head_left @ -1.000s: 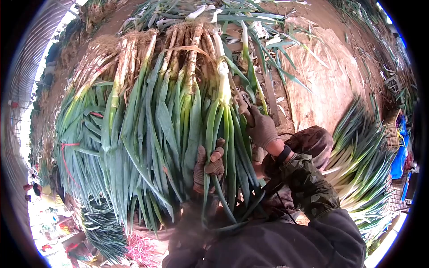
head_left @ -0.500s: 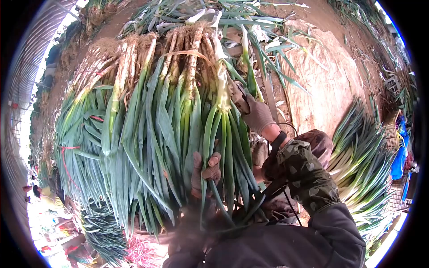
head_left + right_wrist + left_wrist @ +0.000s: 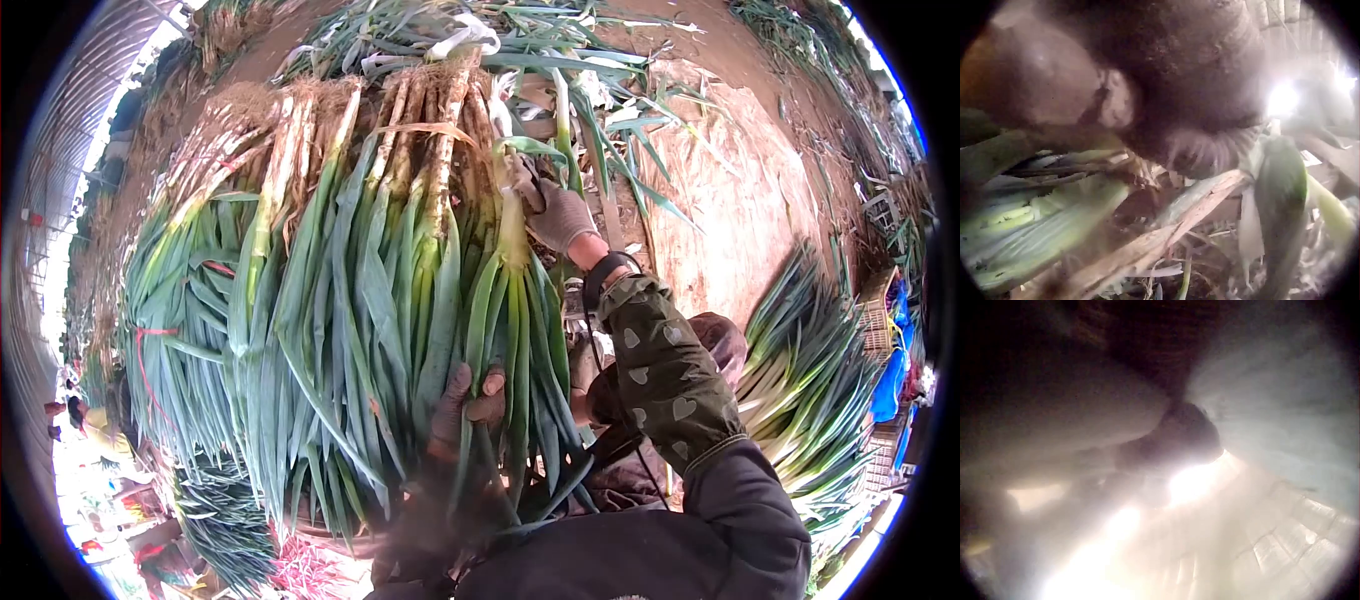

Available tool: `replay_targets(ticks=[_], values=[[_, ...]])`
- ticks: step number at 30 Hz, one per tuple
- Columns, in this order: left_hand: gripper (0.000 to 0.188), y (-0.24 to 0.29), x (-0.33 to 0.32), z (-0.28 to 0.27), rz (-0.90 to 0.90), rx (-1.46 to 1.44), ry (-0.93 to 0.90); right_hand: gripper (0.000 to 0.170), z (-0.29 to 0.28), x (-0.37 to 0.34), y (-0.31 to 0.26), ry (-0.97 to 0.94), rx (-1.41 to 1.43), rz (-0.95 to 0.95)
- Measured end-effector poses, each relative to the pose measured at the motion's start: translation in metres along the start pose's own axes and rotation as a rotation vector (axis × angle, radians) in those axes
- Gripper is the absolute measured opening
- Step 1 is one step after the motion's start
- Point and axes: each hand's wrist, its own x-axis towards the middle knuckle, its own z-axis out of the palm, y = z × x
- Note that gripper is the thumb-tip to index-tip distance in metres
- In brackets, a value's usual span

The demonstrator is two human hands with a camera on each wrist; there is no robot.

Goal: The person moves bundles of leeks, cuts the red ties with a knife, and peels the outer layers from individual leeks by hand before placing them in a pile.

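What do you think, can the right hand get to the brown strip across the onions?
Probably yes: the brown strip lies on top of the onions, close by. But the right hand seems busy with another stalk.

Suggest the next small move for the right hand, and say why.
I'd probably ease the bent leaf away from the stalk with the right hand: its fingers are curled against the stalk, the leaf folds over just above them, and the left hand grips the green tops lower down.
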Motion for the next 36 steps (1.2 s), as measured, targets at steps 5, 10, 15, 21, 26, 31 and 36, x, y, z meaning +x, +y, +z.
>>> replay_targets(ticks=[5,10,15,21,26,31,36], values=[[0.029,-0.009,0.010,0.017,0.125,0.323,0.144,0.031,-0.048,-0.051,-0.010,-0.166,0.023,0.081],[0.032,-0.053,0.052,0.019,0.106,0.671,0.244,0.043,-0.078,-0.150,0.010,-0.219,0.083,0.064],[0.044,-0.126,0.108,0.011,0.110,0.984,0.156,0.056,-0.097,-0.210,0.033,-0.125,0.254,-0.018],[0.066,-0.196,0.124,-0.011,0.295,1.727,0.024,0.051,-0.112,-0.212,0.039,-0.049,0.216,0.069],[0.049,-0.137,0.080,0.028,0.173,1.931,-0.088,0.047,-0.090,-0.210,0.031,-0.111,0.143,-0.042],[0.021,-0.059,0.054,0.020,0.366,2.117,0.412,0.038,-0.063,-0.237,0.014,-0.148,-0.040,-0.033],[0.015,-0.031,0.069,0.023,0.507,2.237,0.548,0.039,-0.049,-0.248,0.018,-0.253,-0.104,0.019]])
